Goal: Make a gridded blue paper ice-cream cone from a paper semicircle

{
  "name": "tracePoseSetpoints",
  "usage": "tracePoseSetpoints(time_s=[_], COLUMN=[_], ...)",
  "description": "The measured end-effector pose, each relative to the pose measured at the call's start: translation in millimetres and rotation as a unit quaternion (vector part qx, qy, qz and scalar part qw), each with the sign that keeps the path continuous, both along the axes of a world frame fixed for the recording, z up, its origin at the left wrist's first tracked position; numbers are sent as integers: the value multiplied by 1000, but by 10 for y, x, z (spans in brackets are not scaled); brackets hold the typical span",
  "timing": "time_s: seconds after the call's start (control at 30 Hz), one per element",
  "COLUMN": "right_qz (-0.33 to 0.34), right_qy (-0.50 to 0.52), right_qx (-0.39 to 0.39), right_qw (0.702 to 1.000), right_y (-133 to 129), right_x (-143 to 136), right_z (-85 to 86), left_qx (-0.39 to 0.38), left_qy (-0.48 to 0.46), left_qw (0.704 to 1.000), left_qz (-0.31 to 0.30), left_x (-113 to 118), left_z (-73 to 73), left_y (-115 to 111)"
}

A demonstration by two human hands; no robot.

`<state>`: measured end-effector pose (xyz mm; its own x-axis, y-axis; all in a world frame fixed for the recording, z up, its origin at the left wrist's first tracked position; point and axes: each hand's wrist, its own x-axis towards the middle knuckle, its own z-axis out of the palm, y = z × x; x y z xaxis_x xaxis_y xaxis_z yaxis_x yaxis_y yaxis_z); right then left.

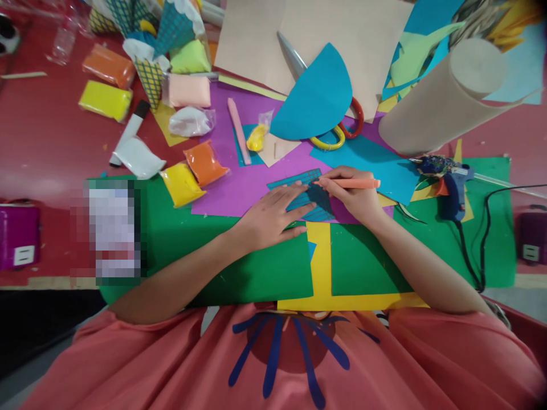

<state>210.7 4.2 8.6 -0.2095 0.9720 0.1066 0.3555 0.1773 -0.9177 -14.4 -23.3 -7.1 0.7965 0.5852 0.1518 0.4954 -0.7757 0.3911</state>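
A small blue paper piece (323, 204) with drawn lines lies on the purple sheet (231, 191). My left hand (271, 215) rests flat across its left part, fingers spread. Shut around a slim orange pen (361, 183), my right hand (354, 196) is at the paper's upper right, the pen's tip on or just above the lined surface. The tip itself is partly hidden by my fingers. Beyond my hands, a blue half-round paper (316, 97) covers part of the scissors (328, 139). A pink pen (238, 131) lies to the left of it.
Packets of coloured clay, such as an orange one (205, 163), lie at left near decorated paper cones (149, 71). A phone-like blurred object (113, 228) is on the green sheet (183, 267). At right are a paper roll (421, 108) and a blue glue gun (455, 196) with its cord.
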Motion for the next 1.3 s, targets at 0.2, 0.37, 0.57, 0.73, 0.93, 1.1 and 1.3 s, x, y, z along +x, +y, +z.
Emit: tracePoseSetpoints(time_s=[0.2,0.37,0.57,0.73,0.93,1.1,1.3], right_qz=[0,7,4,10,13,13,7], right_qy=[-6,-8,-17,-16,-12,-16,-4], right_qx=[-3,-4,-26,-36,-43,-52,-61], right_qw=[1000,1000,999,999,999,998,998], right_y=[4,6,-5,-4,1,3,-3], right_x=[-5,-7,-10,-6,-1,-8,-19], right_z=[-1,10,39,47,58,67,75], left_qx=[2,5,20,26,6,13,14], left_qy=[-5,-1,4,0,12,7,12], left_qw=[1000,1000,1000,1000,1000,1000,1000], left_qz=[1,-1,-2,-4,-2,-3,-2], left_x=[-4,-5,8,9,3,-1,-1], left_z=[-12,1,17,16,18,13,11], left_y=[4,5,7,5,5,6,6])
